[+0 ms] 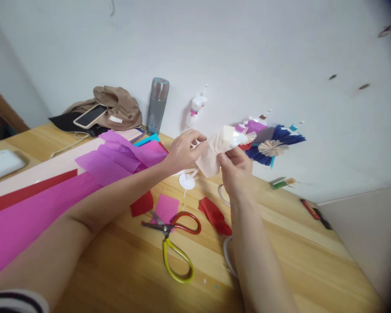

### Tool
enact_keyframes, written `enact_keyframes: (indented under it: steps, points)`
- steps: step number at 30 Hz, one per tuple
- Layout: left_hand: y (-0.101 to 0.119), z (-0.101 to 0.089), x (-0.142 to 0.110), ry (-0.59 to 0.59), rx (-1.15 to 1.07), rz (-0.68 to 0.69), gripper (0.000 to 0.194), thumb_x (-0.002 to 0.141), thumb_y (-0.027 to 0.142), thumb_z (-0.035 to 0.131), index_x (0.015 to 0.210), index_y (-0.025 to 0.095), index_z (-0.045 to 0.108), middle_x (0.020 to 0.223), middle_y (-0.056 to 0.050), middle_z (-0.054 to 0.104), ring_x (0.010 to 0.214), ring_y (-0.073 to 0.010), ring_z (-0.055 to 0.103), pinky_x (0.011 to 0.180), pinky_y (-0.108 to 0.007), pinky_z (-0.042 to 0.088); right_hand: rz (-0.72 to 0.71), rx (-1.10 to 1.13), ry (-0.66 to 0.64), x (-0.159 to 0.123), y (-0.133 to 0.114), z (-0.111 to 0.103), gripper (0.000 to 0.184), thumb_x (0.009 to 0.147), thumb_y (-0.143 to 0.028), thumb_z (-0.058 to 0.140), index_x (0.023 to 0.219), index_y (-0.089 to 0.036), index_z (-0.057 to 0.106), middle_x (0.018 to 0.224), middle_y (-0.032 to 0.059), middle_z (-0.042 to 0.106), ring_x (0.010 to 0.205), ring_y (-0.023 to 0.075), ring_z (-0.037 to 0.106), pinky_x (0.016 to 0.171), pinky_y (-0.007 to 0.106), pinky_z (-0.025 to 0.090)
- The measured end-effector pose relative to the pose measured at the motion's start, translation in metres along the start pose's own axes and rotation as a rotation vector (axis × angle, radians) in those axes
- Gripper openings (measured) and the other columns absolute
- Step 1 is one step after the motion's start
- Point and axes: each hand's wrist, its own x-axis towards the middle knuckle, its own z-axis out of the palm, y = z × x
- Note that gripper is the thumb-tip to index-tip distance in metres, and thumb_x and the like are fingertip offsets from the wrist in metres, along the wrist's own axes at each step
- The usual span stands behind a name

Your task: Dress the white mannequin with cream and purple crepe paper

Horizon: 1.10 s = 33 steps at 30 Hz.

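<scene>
My right hand (236, 167) grips a piece of cream crepe paper (210, 156) together with a white, glossy, rounded object that it partly covers. At the left edge of the paper, my left hand (185, 150) pinches with thumb and fingers. Behind the right hand are decorated white figures, one in purple paper (256, 126) and one in dark blue paper (282, 134) with a pleated cream fan (273, 148). A plain white figure (198, 104) with a pink neck band stands by the wall. Below the hands lies a white disc (187, 181) with a string.
Open scissors (166, 228) with red and yellow handles lie in front, beside pink paper (166, 208) and red pieces (215, 215). Purple crepe sheets (111, 158) cover the left. Behind them are a phone (91, 115), a brown cloth (124, 104) and a grey flask (158, 104).
</scene>
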Motion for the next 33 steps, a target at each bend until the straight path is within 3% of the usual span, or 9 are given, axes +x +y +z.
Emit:
enact_keyframes:
  steps: [3, 8, 14, 20, 23, 28, 30, 33]
  points:
    - [-0.007, 0.001, 0.008, -0.081, -0.139, -0.063, 0.008, 0.084, 0.019, 0.061, 0.076, 0.018, 0.063, 0.082, -0.002, 0.069, 0.081, -0.0147, 0.064, 0.078, -0.027, 0.051, -0.010, -0.025, -0.001, 0.000, 0.002, -0.001, 0.031, 0.076, -0.041, 0.077, 0.103, -0.028, 0.072, 0.110, 0.0055, 0.076, 0.103, 0.0260, 0.070, 0.097, 0.048, 0.053]
    - [-0.008, 0.002, 0.007, -0.046, -0.229, -0.068, 0.013, 0.082, 0.016, 0.060, 0.069, 0.017, 0.060, 0.070, 0.000, 0.064, 0.073, -0.0137, 0.061, 0.075, -0.028, 0.049, 0.002, 0.002, 0.014, 0.001, 0.004, -0.001, 0.028, 0.076, -0.036, 0.077, 0.102, -0.028, 0.073, 0.106, 0.0049, 0.077, 0.097, 0.0251, 0.071, 0.094, 0.047, 0.054]
    - [0.001, 0.002, 0.005, -0.067, -0.422, -0.119, 0.011, 0.083, 0.023, 0.063, 0.075, 0.016, 0.061, 0.074, 0.001, 0.062, 0.072, -0.0115, 0.058, 0.068, -0.024, 0.047, -0.006, 0.025, 0.004, 0.000, 0.004, 0.000, 0.026, 0.077, -0.034, 0.077, 0.103, -0.029, 0.073, 0.107, 0.0048, 0.076, 0.096, 0.0243, 0.071, 0.094, 0.047, 0.054]
    - [-0.004, 0.002, 0.010, -0.210, -0.612, -0.254, 0.015, 0.086, 0.021, 0.058, 0.072, 0.017, 0.056, 0.070, 0.002, 0.055, 0.065, -0.0103, 0.053, 0.065, -0.024, 0.045, 0.012, -0.007, 0.010, -0.001, 0.005, 0.000, 0.027, 0.077, -0.040, 0.077, 0.101, -0.029, 0.072, 0.106, 0.0049, 0.076, 0.098, 0.0250, 0.070, 0.096, 0.047, 0.054]
    - [-0.006, 0.002, 0.010, -0.248, -0.616, -0.213, 0.015, 0.089, 0.023, 0.055, 0.075, 0.018, 0.053, 0.070, 0.001, 0.053, 0.063, -0.0111, 0.051, 0.062, -0.025, 0.044, 0.002, -0.008, -0.007, -0.001, 0.006, 0.001, 0.027, 0.079, -0.040, 0.076, 0.104, -0.029, 0.072, 0.109, 0.0051, 0.076, 0.105, 0.0255, 0.069, 0.099, 0.049, 0.052]
    - [-0.002, 0.003, -0.001, -0.062, -0.408, 0.036, 0.019, 0.089, 0.033, 0.056, 0.078, 0.018, 0.052, 0.077, -0.001, 0.055, 0.076, -0.0142, 0.055, 0.076, -0.029, 0.047, -0.022, 0.041, 0.007, -0.001, 0.009, 0.001, 0.026, 0.080, -0.035, 0.076, 0.105, -0.030, 0.073, 0.110, 0.0043, 0.076, 0.105, 0.0253, 0.070, 0.101, 0.049, 0.051]
    - [-0.002, 0.005, -0.006, 0.011, -0.314, 0.035, 0.021, 0.087, 0.035, 0.061, 0.079, 0.018, 0.051, 0.078, -0.001, 0.055, 0.078, -0.0146, 0.055, 0.077, -0.029, 0.047, -0.024, 0.056, 0.013, 0.000, 0.010, 0.001, 0.026, 0.079, -0.033, 0.076, 0.105, -0.030, 0.073, 0.109, 0.0037, 0.076, 0.104, 0.0250, 0.070, 0.101, 0.048, 0.051]
    - [-0.005, 0.010, -0.010, 0.014, -0.241, 0.010, 0.026, 0.083, 0.033, 0.068, 0.075, 0.019, 0.048, 0.073, 0.001, 0.053, 0.071, -0.0133, 0.052, 0.069, -0.027, 0.045, -0.010, 0.044, 0.023, 0.000, 0.010, 0.000, 0.026, 0.078, -0.033, 0.077, 0.104, -0.030, 0.073, 0.107, 0.0031, 0.076, 0.098, 0.0238, 0.070, 0.096, 0.047, 0.053]
